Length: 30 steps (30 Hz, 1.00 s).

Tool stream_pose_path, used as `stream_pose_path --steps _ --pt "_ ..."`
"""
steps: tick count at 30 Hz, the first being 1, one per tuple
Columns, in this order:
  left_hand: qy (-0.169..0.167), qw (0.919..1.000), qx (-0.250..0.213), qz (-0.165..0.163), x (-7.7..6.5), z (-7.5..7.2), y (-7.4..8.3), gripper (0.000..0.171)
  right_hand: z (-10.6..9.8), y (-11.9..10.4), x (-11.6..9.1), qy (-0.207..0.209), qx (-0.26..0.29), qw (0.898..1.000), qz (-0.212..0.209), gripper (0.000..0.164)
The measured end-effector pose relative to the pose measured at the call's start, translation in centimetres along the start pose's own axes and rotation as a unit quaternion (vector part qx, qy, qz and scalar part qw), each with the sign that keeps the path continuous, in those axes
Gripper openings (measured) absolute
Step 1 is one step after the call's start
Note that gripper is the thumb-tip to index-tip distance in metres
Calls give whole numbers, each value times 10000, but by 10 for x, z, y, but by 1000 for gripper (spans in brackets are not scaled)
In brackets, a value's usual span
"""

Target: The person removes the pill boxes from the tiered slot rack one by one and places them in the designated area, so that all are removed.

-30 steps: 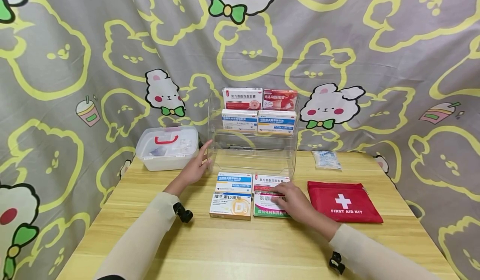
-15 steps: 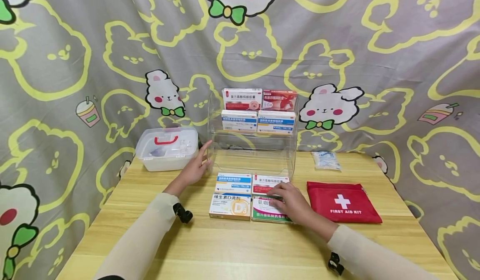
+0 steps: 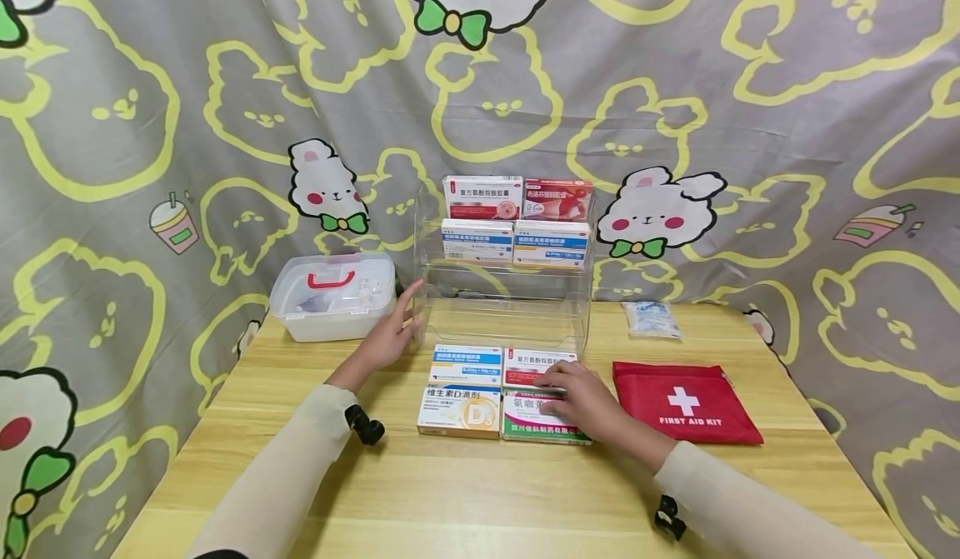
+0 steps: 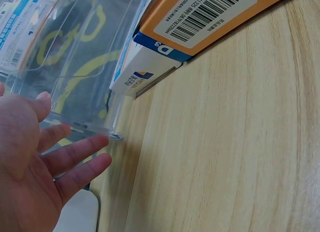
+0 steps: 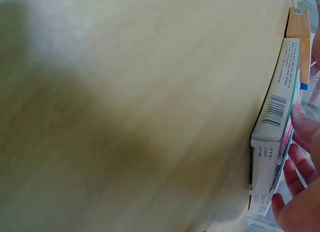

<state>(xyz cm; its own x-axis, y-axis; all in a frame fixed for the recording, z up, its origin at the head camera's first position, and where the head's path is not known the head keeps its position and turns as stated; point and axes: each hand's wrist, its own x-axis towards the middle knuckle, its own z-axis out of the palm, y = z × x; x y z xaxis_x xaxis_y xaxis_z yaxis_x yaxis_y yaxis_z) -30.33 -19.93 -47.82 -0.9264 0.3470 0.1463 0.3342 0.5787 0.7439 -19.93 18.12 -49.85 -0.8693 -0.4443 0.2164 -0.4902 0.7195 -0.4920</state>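
Note:
My left hand (image 3: pixel 386 338) rests its straight fingers against the left side of a clear acrylic display rack (image 3: pixel 501 304); the left wrist view shows those fingers spread at the rack's corner (image 4: pixel 111 133). Flat on the table before the rack lie a blue-and-white medicine box (image 3: pixel 467 367), a red-and-white one (image 3: pixel 522 367), an orange-and-white vitamin D box (image 3: pixel 459 416) and a green-and-white one (image 3: pixel 546 431). My right hand (image 3: pixel 588 405) lies over the green-and-white box, thumb on its top face, fingers reaching over the red-and-white box's near edge.
Upper tiers of the rack hold two red-toned boxes (image 3: pixel 483 199) and two blue-and-white boxes (image 3: pixel 551 245). A lidded plastic case (image 3: pixel 337 323) with a red handle stands left. A red first aid pouch (image 3: pixel 686 401) and a small packet (image 3: pixel 652 320) lie right. A patterned curtain (image 3: pixel 495 109) hangs behind.
Under my right hand, the green-and-white box slid slightly towards me in the first half second, then stayed nearly still. My left hand has kept its place at the rack.

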Motion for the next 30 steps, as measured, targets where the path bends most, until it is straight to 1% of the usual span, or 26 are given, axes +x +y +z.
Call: stream_pose_path --steps 5,12,19,24,30 --pt "9 10000 -50 -27 0 0 -1 81 0 -2 2 69 -73 9999 13 36" --pt "8 10000 -59 3 0 0 -2 81 0 -2 6 -58 -180 9997 161 32" --pt "-4 10000 -19 -15 1 0 0 80 -2 -1 7 -111 -186 9995 244 33" --pt "-1 10000 28 -3 0 -1 2 80 -3 -1 8 -165 -114 9995 262 32" --pt "-9 10000 43 20 -1 -2 0 78 -7 -2 12 -110 161 9996 210 34"
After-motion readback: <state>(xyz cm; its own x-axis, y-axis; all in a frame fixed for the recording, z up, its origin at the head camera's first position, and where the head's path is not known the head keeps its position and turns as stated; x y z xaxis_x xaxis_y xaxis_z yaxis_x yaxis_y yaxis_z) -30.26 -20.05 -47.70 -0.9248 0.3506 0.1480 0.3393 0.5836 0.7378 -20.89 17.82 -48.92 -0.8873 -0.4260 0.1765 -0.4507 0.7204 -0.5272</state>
